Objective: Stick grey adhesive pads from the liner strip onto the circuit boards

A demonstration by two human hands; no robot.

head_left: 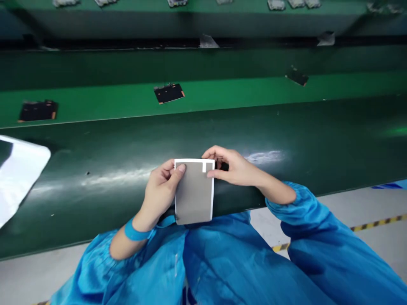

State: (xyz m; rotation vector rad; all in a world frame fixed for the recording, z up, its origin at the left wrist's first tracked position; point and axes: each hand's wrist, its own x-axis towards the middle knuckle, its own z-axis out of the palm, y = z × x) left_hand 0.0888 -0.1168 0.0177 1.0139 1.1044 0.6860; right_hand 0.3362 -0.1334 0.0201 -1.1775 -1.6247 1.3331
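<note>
Pinching the card by its upper left edge, thumb in front, the left hand wears a blue band at the wrist; the right hand grips the upper right corner between thumb and fingers. They hold it at the near edge of the surface. Past that, I see three boards on a green strip, and a white sheet far left
</note>
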